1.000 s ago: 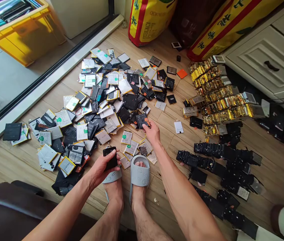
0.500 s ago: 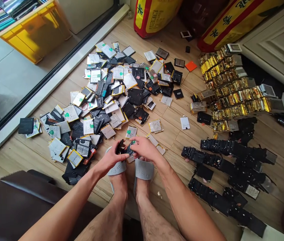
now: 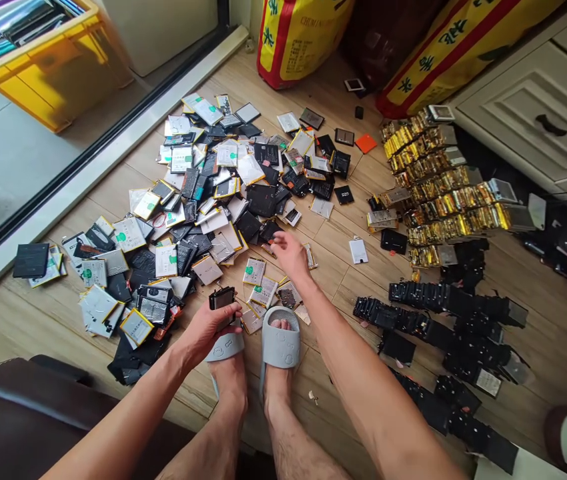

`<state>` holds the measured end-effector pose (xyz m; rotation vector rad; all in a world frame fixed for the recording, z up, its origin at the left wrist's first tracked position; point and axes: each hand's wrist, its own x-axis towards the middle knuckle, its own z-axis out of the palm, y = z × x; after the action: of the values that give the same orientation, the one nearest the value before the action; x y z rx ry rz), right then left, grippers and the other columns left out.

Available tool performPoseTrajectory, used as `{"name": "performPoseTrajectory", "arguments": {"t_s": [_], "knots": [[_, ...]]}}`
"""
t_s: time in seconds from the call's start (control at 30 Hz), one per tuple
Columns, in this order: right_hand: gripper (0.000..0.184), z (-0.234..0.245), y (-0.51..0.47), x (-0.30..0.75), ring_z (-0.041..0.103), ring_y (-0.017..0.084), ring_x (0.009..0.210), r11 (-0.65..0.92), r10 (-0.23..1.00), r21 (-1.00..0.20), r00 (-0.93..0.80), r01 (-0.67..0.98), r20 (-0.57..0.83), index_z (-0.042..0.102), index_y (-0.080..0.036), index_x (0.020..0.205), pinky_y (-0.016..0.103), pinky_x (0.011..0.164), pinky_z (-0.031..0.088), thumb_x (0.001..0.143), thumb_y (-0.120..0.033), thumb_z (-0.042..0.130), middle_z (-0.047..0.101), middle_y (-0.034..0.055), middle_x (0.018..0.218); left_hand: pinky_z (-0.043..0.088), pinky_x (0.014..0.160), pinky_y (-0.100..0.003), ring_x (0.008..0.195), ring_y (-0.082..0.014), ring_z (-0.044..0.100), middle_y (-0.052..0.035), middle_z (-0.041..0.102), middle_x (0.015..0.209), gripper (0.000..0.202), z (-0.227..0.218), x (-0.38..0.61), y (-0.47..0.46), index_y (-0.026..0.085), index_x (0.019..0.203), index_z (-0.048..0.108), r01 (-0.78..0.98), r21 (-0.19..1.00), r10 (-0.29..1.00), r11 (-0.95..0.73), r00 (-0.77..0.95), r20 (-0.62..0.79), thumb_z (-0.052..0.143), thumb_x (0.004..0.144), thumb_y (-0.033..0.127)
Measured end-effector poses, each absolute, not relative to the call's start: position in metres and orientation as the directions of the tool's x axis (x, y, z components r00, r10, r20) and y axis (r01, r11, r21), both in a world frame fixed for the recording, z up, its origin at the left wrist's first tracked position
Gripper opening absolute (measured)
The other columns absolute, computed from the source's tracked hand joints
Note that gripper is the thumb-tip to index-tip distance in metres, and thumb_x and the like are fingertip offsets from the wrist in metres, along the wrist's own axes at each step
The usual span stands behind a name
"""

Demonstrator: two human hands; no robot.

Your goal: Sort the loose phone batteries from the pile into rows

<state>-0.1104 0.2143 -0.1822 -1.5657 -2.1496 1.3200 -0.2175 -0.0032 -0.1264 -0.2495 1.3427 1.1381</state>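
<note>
A big loose heap of flat phone batteries, black, silver and gold-edged, covers the wooden floor ahead of me. My left hand is closed round a small stack of black batteries, held just above my left slipper. My right hand reaches forward over the near edge of the heap, fingers curled down onto a black battery there. Whether it grips that battery is hidden by the fingers.
Rows of gold batteries and rows of black batteries stand sorted at the right. Yellow-red sacks lean at the back. A white cabinet is at the far right, a yellow crate beyond the sliding-door track, a dark seat under me.
Half a second ago both hands met over my feet with black batteries. Since then the right hand has gone forward to the heap; the left still holds its stack.
</note>
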Motion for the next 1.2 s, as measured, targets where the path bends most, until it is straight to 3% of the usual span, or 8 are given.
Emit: {"name": "performPoseTrajectory", "arguments": {"t_s": [0.13,0.23,0.43,0.6,0.8,0.93,1.07,1.2], "knots": [[0.066,-0.219,0.247,-0.108,0.059,0.032,0.125,0.331,0.868,-0.508,-0.468,0.795,-0.166,0.057,-0.015,0.138,0.045,0.107,0.047,0.078,-0.028,0.080,0.061,0.0180,0.134,0.062,0.058,-0.027,0.084,-0.0196,0.068,-0.0098,0.070,0.098,0.041,-0.126,-0.218,-0.003,0.014,0.111,0.070,-0.789,0.421,0.498,0.447,-0.171,-0.850,0.086,0.074,0.017],[0.063,-0.230,0.237,-0.101,0.063,0.032,0.115,0.375,0.861,-0.453,-0.485,0.809,-0.153,0.057,-0.017,0.133,0.042,0.096,0.051,0.077,-0.034,0.081,0.061,0.0174,0.132,0.061,0.057,-0.026,0.080,-0.0178,0.068,-0.0078,0.070,0.094,0.042,-0.124,-0.219,-0.002,0.014,0.116,0.069,-0.808,0.415,0.497,0.418,-0.179,-0.849,0.084,0.077,0.014],[0.063,-0.211,0.209,-0.071,0.070,0.030,0.090,0.083,0.923,-0.541,-0.269,0.837,-0.274,0.053,-0.018,0.126,0.041,0.083,0.054,0.073,-0.039,0.081,0.073,0.0115,0.100,0.065,0.065,-0.033,0.079,-0.0185,0.069,-0.0086,0.071,0.091,0.030,-0.125,-0.221,-0.001,0.012,0.109,0.071,-0.852,0.385,0.501,0.355,-0.174,-0.848,0.079,0.080,0.014],[0.050,-0.186,0.168,-0.058,0.066,0.017,0.066,-0.377,0.816,-0.848,-0.300,0.372,-0.494,0.060,-0.021,0.107,0.031,0.065,0.057,0.077,-0.059,0.075,0.071,0.0033,0.092,0.067,0.073,-0.038,0.084,-0.0205,0.072,-0.0085,0.074,0.096,0.036,-0.127,-0.221,-0.003,0.013,0.109,0.072,-0.883,0.363,0.525,0.299,-0.165,-0.835,0.084,0.075,0.012],[0.049,-0.158,0.096,-0.072,0.066,0.013,0.059,-0.698,0.476,-0.693,-0.605,0.181,-0.638,0.067,-0.021,0.097,0.028,0.061,0.059,0.081,-0.066,0.073,0.070,0.0000,0.082,0.066,0.071,-0.034,0.085,-0.0218,0.074,-0.0092,0.077,0.101,0.034,-0.127,-0.221,-0.005,0.015,0.103,0.074,-0.909,0.338,0.530,0.243,-0.168,-0.831,0.089,0.075,0.028],[0.042,-0.157,0.083,-0.081,0.065,0.014,0.060,-0.524,0.428,-0.760,-0.652,0.386,-0.626,0.066,-0.020,0.088,0.026,0.061,0.055,0.089,-0.062,0.065,0.066,-0.0019,0.069,0.065,0.073,-0.033,0.077,-0.0200,0.073,-0.0094,0.078,0.092,0.035,-0.127,-0.221,-0.006,0.012,0.096,0.074,-0.913,0.328,0.554,0.242,-0.147,-0.819,0.093,0.070,0.025],[0.032,-0.153,0.091,-0.085,0.064,0.015,0.068,-0.083,0.423,-0.838,-0.742,0.540,-0.520,0.067,-0.021,0.082,0.024,0.063,0.045,0.100,-0.045,0.056,0.067,-0.0014,0.070,0.066,0.077,-0.038,0.083,-0.0231,0.074,-0.0134,0.078,0.100,0.033,-0.130,-0.221,-0.007,0.011,0.103,0.074,-0.907,0.320,0.556,0.275,-0.122,-0.822,0.085,0.072,0.013],[0.030,-0.154,0.113,-0.093,0.063,0.017,0.076,0.317,0.494,-0.701,-0.742,0.639,-0.453,0.069,-0.023,0.077,0.027,0.069,0.044,0.096,-0.046,0.064,0.070,0.0011,0.082,0.068,0.074,-0.042,0.092,-0.0249,0.075,-0.0122,0.076,0.112,0.042,-0.131,-0.221,-0.008,0.015,0.114,0.071,-0.895,0.324,0.474,0.305,-0.153,-0.867,0.074,0.075,0.003]]}}
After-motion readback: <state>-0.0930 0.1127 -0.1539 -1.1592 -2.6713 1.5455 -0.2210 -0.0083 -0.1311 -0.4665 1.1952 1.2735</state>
